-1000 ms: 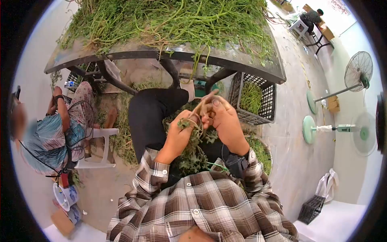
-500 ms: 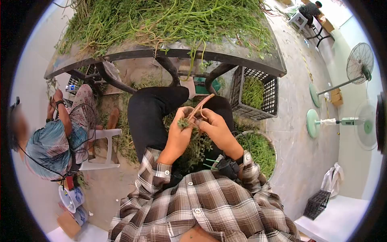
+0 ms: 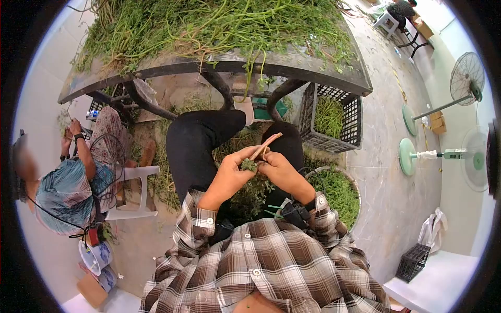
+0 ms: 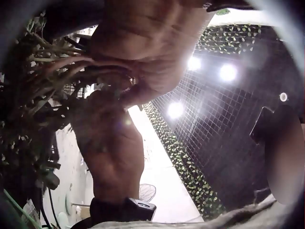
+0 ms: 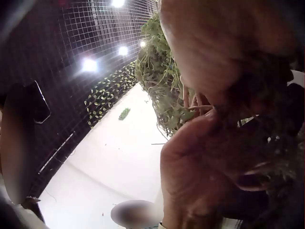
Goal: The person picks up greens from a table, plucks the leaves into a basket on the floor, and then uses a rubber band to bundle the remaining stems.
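In the head view my left hand (image 3: 232,175) grips a small bunch of plant stems (image 3: 266,146) over my lap. The pinkish cut ends point up and to the right, and a leafy tuft (image 3: 248,165) shows by the left thumb. Close beside it, my right hand (image 3: 284,173) pinches the stems with thumb and fingers, its fingertips near the left hand's. Leafy stalks (image 4: 47,90) hang from the hands in the left wrist view. Reddish stems (image 5: 193,101) show between the two hands in the right wrist view.
A table (image 3: 292,73) heaped with green stalks (image 3: 219,31) stands ahead. Below it at right is a black crate (image 3: 329,141) of stems; a round basket (image 3: 355,208) of leafy greens sits beside my right arm. Another person (image 3: 73,182) sits at left. Fans (image 3: 472,161) stand at right.
Both hands have come down toward my lap. The right hand has lowered from above the stem ends to beside the left hand. The leafy tuft now shows more plainly by the left thumb.
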